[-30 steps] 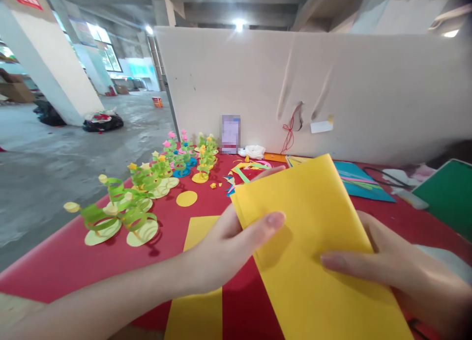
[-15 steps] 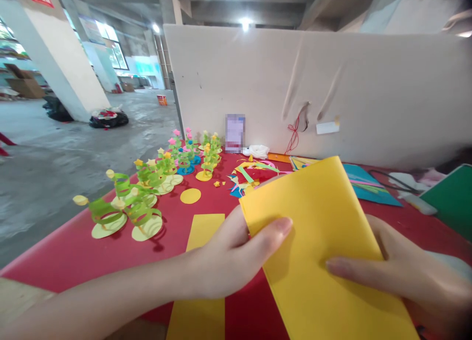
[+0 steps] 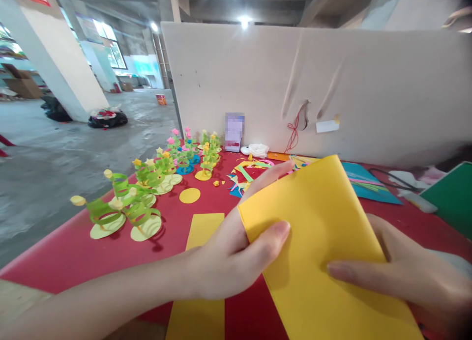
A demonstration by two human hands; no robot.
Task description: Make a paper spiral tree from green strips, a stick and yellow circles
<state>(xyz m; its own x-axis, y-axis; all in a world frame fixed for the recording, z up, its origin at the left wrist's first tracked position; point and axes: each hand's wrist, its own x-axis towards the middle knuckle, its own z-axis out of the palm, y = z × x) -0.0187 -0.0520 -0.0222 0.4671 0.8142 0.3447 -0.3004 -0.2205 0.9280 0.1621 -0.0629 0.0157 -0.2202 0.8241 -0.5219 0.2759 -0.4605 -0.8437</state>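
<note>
A large yellow sheet of paper [image 3: 313, 222], seemingly folded or doubled, is held up at a tilt between both hands. My left hand [image 3: 243, 251] grips its left edge, thumb on the front face and fingers behind. On the right edge, my right hand [image 3: 391, 266] holds it with the thumb in front; its other fingers are mostly hidden behind the paper. Under my left wrist a yellow strip [image 3: 206, 227] lies on the red tabletop [image 3: 92, 266]. A yellow paper circle [image 3: 190, 195] lies just beyond the strip.
Green paper spirals [image 3: 142, 214] on round bases stand at the left. Colourful scraps [image 3: 239, 175] lie mid-table, with a phone [image 3: 234, 132] upright behind. Blue paper [image 3: 372, 185] and a green board [image 3: 452, 197] are at the right. A pale panel [image 3: 236, 70] rises behind.
My left hand's fingers have lifted and now show above the paper's top left edge. The sheet has barely moved, and the view has shifted slightly.
</note>
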